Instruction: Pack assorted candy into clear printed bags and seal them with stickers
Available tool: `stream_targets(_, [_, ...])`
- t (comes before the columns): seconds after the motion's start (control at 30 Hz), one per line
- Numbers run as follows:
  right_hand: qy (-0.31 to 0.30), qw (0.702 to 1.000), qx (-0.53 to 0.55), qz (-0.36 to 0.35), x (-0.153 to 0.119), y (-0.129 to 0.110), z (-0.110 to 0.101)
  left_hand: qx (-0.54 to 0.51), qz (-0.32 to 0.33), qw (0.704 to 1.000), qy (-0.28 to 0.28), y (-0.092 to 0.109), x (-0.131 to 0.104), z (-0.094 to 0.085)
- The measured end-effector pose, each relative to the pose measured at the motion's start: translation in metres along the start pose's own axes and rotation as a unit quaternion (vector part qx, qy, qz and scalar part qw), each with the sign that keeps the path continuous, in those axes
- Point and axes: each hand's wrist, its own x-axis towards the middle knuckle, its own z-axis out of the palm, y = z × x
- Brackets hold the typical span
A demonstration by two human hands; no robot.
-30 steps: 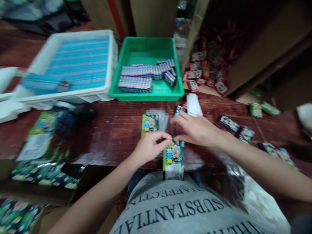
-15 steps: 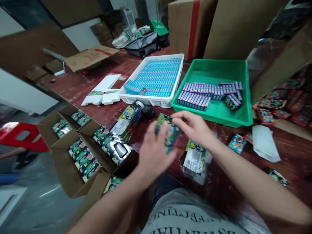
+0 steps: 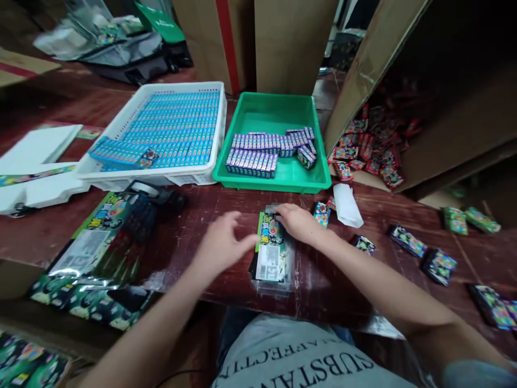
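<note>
On the table in front of me lies a small stack of flat printed packets [image 3: 271, 261], green and black with a white label and clear plastic around the edges. My right hand [image 3: 297, 221] is at the upper right edge of this stack, its fingers curled onto the top packet. My left hand [image 3: 224, 240] hovers just left of the stack, thumb and fingers apart, holding nothing. Farther left sits another pile of similar packets [image 3: 86, 245], beside a black tape dispenser [image 3: 161, 196].
Beyond the hands stand a white basket [image 3: 221, 134] of blue boxes and a green tray [image 3: 274, 110] with purple boxes. Small printed packs [image 3: 407, 240] lie loose at right, near a white paper [image 3: 347, 205]. An open carton [image 3: 12, 285] holds green packs at lower left.
The view has swung to the right. The green packet that was between both hands is no longer in the left hand. My right hand has come to the stack.
</note>
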Motion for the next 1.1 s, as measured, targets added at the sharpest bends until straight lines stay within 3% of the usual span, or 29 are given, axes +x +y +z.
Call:
stream_targets(0.03, [-0.003, 1.0, -0.003, 0.0, 0.0, -0.004, 0.007, -0.019, -0.022, 0.999, -0.044, 0.02, 0.003, 0.026])
stream_targets(0.1, [-0.004, 1.0, -0.002, -0.001, 0.0, -0.008, 0.017, -0.035, -0.057, 0.996, -0.052, 0.045, 0.011, 0.062])
stream_targets(0.17, [-0.003, 1.0, 0.005, -0.002, -0.001, -0.008, 0.021, -0.07, -0.081, 0.993, -0.046, 0.049, 0.02, 0.076])
stream_targets(0.27, [0.004, 0.999, 0.033, 0.001, -0.004, -0.003, 0.014, -0.128, -0.08, 0.987, -0.058, 0.038, 0.027, 0.071])
stream_targets(0.4, [0.012, 0.996, 0.089, -0.008, -0.008, 0.006, -0.004, -0.198, -0.025, 0.977, -0.071, 0.031, 0.022, 0.059])
stream_targets(0.57, [0.047, 0.985, 0.159, -0.044, -0.013, 0.007, -0.025, -0.372, -0.023, 0.926, -0.055, 0.038, 0.007, 0.064])
stream_targets(0.67, [0.018, 0.99, 0.133, -0.049, -0.014, 0.001, -0.042, -0.329, -0.022, 0.944, -0.006, 0.041, 0.0, 0.059])
stream_targets(0.77, [-0.057, 0.989, 0.094, -0.1, -0.015, -0.003, -0.067, -0.236, -0.007, 0.971, 0.049, 0.046, -0.006, 0.041])
stream_targets(0.8, [-0.088, 0.983, 0.098, -0.132, -0.015, -0.004, -0.077, -0.24, -0.01, 0.97, 0.031, 0.048, -0.007, 0.033])
stream_targets(0.87, [-0.153, 0.959, 0.135, -0.199, -0.015, -0.005, -0.095, -0.323, -0.022, 0.94, -0.105, 0.054, -0.01, 0.017])
stream_targets(0.93, [-0.192, 0.934, 0.181, -0.242, -0.017, -0.007, -0.107, -0.424, -0.03, 0.86, -0.283, 0.06, -0.011, 0.008])
stream_targets(0.97, [-0.192, 0.927, 0.201, -0.25, -0.018, -0.008, -0.11, -0.458, -0.036, 0.825, -0.33, 0.063, -0.011, 0.006])
stream_targets(1.0, [-0.174, 0.927, 0.219, -0.248, -0.02, -0.009, -0.11, -0.482, -0.05, 0.809, -0.334, 0.065, -0.011, 0.007])
stream_targets(1.03, [-0.135, 0.933, 0.238, -0.232, -0.023, -0.011, -0.107, -0.501, -0.072, 0.81, -0.297, 0.066, -0.011, 0.01])
stream_targets(1.1, [-0.003, 0.946, 0.285, -0.153, -0.031, -0.016, -0.093, -0.535, -0.124, 0.819, -0.166, 0.069, -0.012, 0.022])
